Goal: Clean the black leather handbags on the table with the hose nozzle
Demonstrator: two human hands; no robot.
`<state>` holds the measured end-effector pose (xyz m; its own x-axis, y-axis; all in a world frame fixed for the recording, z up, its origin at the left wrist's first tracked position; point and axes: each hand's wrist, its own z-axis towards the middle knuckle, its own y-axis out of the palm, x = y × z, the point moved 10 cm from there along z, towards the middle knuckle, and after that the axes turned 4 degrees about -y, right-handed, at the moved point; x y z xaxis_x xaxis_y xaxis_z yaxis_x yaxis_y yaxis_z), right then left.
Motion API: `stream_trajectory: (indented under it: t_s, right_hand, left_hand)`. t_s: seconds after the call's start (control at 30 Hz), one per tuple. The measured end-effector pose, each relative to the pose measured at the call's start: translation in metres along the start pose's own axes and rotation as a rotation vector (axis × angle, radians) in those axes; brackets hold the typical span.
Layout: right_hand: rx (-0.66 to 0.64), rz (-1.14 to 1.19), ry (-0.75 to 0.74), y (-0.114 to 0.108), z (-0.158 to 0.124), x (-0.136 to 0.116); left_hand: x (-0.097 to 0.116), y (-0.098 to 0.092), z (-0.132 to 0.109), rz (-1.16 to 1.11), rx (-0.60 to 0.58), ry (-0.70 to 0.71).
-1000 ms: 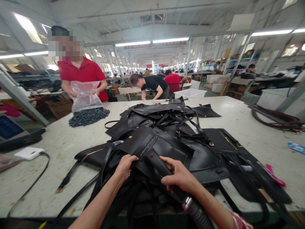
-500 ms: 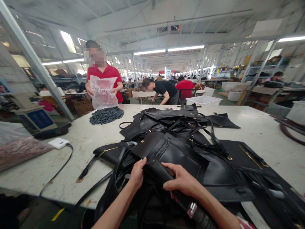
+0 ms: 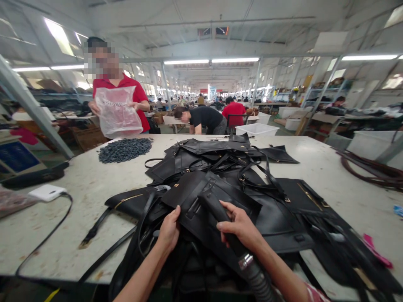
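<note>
Bag panel is right under my hands, the top piece of the black bag pile that spreads out beyond and to the right of them. My left hand pinches the panel's near edge, thumb on top and fingers tucked under as far as I can tell. My right hand is wrapped tight around the black nozzle, with the ribbed hose running back along my wrist.

What changed over the last second: not much in the grip itself, both hands are on the same two things. The nozzle tip has crept a bit farther from me and now lies on the panel beside its slot opening, just right of my left thumb. The left hand has slid slightly lower on the edge. So this reads to me as the same pass over the same piece, not a swap to another one.

Far beyond my left hand, the co-worker in red has lifted the plastic bag clear of the heap of small dark parts; a second ago it sat on it. Well left of my left hand, a white box sits on the table.
</note>
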<state>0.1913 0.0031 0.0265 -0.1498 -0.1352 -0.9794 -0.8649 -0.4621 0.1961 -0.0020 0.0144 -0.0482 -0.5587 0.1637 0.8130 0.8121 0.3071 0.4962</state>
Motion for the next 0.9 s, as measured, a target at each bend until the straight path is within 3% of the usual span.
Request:
stream_trajectory:
  t_s: [0.1,0.3,0.47,0.57,0.73,0.8,0.9]
  right_hand:
    - [-0.048,-0.038,0.055,0.005,-0.008,0.002]
    - [-0.215,-0.1,0.168,0.038,-0.009,0.009]
    - [-0.268,-0.083,0.213,0.04,-0.009,0.009]
    - [-0.248,-0.039,0.185,0.041,0.0,0.009]
    - [-0.028,0.026,-0.048,0.029,0.018,-0.008]
    - [-0.034,0.029,-0.043,0.026,0.012,-0.008]
    - [-0.141,-0.011,0.072,0.029,-0.002,0.003]
  left_hand:
    - [0.001,0.005,-0.003,0.017,-0.008,-0.013]
    - [0.003,0.006,-0.009,0.08,0.015,0.022]
    - [-0.002,0.001,-0.005,0.094,0.009,0.003]
    - [-0.004,-0.003,-0.002,0.07,0.016,0.004]
    - [-0.004,-0.009,0.0,0.031,0.044,-0.003]
    - [-0.003,-0.009,0.0,0.023,0.049,0.0]
    - [-0.004,-0.008,0.001,0.025,0.037,0.001]
